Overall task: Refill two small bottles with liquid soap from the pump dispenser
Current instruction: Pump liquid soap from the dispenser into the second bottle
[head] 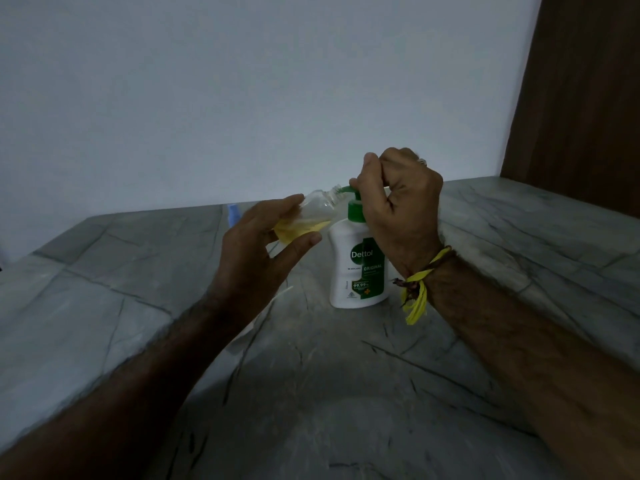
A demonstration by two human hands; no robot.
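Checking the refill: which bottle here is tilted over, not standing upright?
The small clear bottle in the left hand, holding yellow soap, leans toward the spout. The white pump dispenser stands upright on the counter.

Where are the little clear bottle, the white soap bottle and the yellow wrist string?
small clear plastic bottle [317,206]: head view, on its clear shoulder.
white pump dispenser with green label [346,268]: head view, on its white front.
yellow wrist string [417,292]: head view, on its knot.

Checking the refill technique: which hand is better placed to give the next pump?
Right hand: it already rests on the green pump head. The left hand holds the tilted small bottle at the spout.
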